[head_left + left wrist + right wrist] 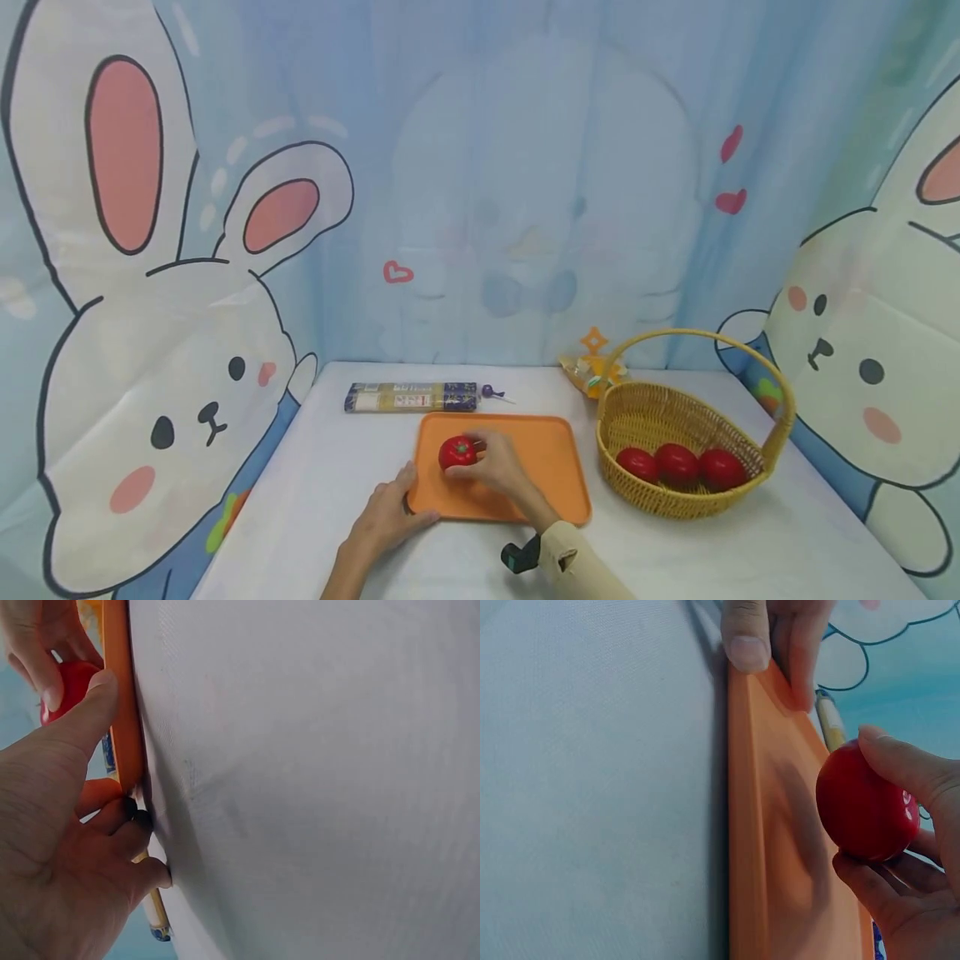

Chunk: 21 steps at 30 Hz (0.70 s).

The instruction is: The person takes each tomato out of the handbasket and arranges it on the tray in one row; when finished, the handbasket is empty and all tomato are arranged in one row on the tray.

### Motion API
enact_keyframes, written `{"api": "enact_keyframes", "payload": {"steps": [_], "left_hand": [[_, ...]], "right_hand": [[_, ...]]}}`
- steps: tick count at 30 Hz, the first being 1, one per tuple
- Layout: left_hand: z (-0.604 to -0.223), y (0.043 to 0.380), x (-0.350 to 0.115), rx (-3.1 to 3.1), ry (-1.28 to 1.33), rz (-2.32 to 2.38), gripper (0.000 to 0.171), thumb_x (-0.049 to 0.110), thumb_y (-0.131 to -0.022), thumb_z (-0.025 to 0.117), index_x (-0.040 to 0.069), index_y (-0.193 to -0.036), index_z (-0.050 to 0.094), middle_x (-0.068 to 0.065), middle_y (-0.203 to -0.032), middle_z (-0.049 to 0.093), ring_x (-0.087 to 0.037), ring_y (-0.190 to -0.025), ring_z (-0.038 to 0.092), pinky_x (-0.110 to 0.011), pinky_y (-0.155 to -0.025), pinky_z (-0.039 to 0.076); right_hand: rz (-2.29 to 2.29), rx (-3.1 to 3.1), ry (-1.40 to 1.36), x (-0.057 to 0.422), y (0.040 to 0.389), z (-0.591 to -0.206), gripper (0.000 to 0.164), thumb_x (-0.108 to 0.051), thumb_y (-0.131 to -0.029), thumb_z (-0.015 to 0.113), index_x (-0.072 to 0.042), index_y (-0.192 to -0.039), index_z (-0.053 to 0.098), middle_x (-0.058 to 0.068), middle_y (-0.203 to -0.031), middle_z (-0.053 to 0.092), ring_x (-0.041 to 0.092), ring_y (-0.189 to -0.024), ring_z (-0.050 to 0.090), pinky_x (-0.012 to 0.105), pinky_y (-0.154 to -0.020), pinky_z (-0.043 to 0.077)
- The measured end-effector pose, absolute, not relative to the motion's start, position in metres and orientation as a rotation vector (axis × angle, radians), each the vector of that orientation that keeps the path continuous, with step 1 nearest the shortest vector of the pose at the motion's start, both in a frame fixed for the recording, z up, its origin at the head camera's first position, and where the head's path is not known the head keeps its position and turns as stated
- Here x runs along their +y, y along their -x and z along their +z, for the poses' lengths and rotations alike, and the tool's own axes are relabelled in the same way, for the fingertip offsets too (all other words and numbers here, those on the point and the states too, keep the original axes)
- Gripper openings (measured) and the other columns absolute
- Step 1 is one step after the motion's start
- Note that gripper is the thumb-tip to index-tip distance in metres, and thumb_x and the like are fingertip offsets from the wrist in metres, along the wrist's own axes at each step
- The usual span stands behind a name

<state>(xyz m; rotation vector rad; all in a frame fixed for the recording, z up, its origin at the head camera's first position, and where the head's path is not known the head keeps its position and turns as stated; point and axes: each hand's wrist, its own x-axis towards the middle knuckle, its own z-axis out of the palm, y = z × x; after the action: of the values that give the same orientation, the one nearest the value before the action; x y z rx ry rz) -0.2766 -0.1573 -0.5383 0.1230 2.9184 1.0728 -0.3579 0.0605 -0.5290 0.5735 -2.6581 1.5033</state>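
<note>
A red tomato (457, 452) with a green stem top is pinched between the thumb and fingers of my right hand (495, 463). In the right wrist view the tomato (866, 802) is held above the orange tray (780, 847), whose surface carries a shadow below it. My left hand (387, 515) grips the front left corner of the tray (525, 483), its thumb on the rim. In the left wrist view the left hand's (67, 817) other fingers bend near the corner, some partly hidden by the tray's edge.
A yellow wicker basket (675, 400) with a tall handle stands to the right, with three red tomatoes (677, 464) inside. Behind the tray lie blue-and-yellow noodle-like packs (411, 397) and a small purple-topped item (491, 391). A clear bag (581, 372) sits by the basket.
</note>
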Motion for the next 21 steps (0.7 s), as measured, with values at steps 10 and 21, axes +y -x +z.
{"api": "enact_keyframes", "payload": {"steps": [10,21], "left_hand": [[-0.54,0.276,-0.157,2.955,-0.166,1.084,0.097,0.042,-0.086,0.092,-0.007,-0.158,0.048,-0.027,-0.162,0.048,-0.051,-0.144,0.05,-0.063,-0.121,0.042],[-0.541,0.274,-0.159,2.933,-0.177,1.096,0.096,0.041,-0.086,0.093,-0.007,-0.157,0.049,-0.027,-0.162,0.048,-0.05,-0.147,0.049,-0.063,-0.121,0.042]], "right_hand": [[1.494,-2.665,-0.57,0.047,0.357,-0.536,0.071,-0.021,-0.078,0.1,0.006,-0.135,0.067,0.022,-0.126,0.073,0.033,-0.104,0.073,0.048,-0.092,0.067],[1.529,-2.654,-0.546,0.028,0.36,-0.539,0.072,-0.021,-0.082,0.098,0.006,-0.14,0.065,0.023,-0.134,0.071,0.038,-0.115,0.072,0.052,-0.1,0.064]]}}
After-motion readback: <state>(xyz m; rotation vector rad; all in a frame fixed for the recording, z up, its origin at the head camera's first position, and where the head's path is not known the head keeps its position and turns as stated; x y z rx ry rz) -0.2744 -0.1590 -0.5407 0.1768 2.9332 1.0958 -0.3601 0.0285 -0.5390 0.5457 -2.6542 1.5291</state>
